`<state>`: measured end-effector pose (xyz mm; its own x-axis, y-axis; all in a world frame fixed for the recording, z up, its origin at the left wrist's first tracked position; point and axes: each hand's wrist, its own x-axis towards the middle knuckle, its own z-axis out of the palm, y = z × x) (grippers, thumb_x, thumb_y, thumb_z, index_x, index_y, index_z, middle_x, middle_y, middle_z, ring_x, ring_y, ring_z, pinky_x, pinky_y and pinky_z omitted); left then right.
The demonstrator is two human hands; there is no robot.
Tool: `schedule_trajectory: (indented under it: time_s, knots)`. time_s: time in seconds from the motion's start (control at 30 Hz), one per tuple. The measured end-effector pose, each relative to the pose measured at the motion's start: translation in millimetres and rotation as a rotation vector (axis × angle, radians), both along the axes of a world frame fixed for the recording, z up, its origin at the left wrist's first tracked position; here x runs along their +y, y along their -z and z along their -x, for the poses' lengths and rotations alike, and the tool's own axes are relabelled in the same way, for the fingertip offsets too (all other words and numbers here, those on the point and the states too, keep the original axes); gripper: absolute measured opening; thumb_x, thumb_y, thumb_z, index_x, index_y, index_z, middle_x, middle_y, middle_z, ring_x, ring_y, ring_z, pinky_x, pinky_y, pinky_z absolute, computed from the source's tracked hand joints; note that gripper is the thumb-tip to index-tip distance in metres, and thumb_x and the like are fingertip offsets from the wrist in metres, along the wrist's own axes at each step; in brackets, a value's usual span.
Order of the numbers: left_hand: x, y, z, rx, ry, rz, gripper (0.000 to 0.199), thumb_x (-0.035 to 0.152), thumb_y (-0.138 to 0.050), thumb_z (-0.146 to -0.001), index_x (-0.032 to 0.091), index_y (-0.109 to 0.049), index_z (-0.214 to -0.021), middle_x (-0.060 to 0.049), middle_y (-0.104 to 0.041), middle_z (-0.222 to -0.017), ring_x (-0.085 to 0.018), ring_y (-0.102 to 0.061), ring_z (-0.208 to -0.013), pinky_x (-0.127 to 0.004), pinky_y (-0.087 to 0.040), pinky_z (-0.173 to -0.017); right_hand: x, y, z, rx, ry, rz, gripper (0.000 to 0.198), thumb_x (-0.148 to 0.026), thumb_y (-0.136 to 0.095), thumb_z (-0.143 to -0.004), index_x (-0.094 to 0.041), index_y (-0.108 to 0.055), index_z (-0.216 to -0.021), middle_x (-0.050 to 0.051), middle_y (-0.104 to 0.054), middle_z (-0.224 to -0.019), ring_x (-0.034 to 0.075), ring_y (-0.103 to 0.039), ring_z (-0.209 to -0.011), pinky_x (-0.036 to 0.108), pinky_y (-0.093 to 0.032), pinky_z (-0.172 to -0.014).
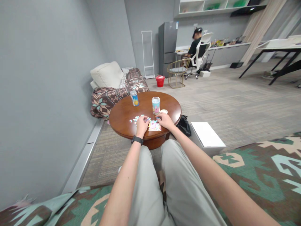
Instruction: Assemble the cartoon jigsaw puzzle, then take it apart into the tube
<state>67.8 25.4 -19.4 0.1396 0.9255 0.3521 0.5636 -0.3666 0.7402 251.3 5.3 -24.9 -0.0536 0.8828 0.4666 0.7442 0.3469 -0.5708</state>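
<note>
A partly assembled jigsaw puzzle with a pink picture lies near the front edge of the round wooden table. My left hand is at its left side, fingertips pinched on a small jigsaw piece. At the puzzle's upper right, my right hand has its fingers closed around what looks like another jigsaw piece, mostly hidden. Loose jigsaw pieces are scattered left of and behind my left hand. Behind the puzzle stands a clear jar with a printed label, a white lid lying beside it.
A blue-and-yellow can stands toward the table's back left. To the right of the table are a black bag and a white box. Farther back are a red bucket, a gold-framed chair and a seated person.
</note>
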Motion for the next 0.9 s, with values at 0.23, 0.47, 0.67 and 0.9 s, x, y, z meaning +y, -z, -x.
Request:
schedule_trajectory:
  time_s: [0.23,0.47,0.67,0.9]
  knots:
    - [1.6,2.4,0.4,0.011,-0.041,-0.047,0.018,0.008,-0.050,-0.085,0.018,-0.063,-0.079,-0.007,-0.069,-0.087,-0.020,-0.062,-0.085,-0.033,-0.048,-0.084,0.7,0.9,-0.5,0.027,0.010,0.024,0.017,-0.010,-0.060,-0.083,-0.016,-0.075,-0.089,0.009,-0.069,-0.099,0.019,-0.063,-0.089,0.034,-0.049,-0.090]
    - [-1.9,-1.8,-1.9,0.014,-0.072,-0.008,0.009,0.013,-0.060,-0.080,0.017,-0.066,-0.085,-0.007,-0.069,-0.084,-0.019,-0.063,-0.078,-0.032,-0.050,-0.079,0.2,1.2,0.2,0.015,0.008,0.015,0.016,-0.009,-0.061,-0.082,-0.016,-0.075,-0.087,0.009,-0.068,-0.098,0.019,-0.062,-0.092,0.034,-0.048,-0.092]
    - [-7.0,-8.2,-2.5,0.022,0.042,0.013,0.016,0.012,-0.067,-0.075,0.016,-0.069,-0.090,-0.006,-0.071,-0.087,-0.018,-0.064,-0.079,-0.031,-0.051,-0.079,-0.9,-1.1,1.3,0.019,0.015,0.031,0.018,-0.009,-0.059,-0.082,-0.016,-0.075,-0.087,0.009,-0.067,-0.098,0.018,-0.062,-0.091,0.034,-0.048,-0.092]
    - [-4.1,-5.9,-0.4,-0.016,0.016,-0.016,0.012,0.009,-0.058,-0.082,0.017,-0.067,-0.082,-0.006,-0.070,-0.088,-0.018,-0.063,-0.081,-0.032,-0.050,-0.082,-2.6,-2.7,1.9,0.006,0.027,0.053,0.019,-0.009,-0.058,-0.082,-0.016,-0.075,-0.087,0.009,-0.066,-0.099,0.018,-0.062,-0.092,0.033,-0.047,-0.091]
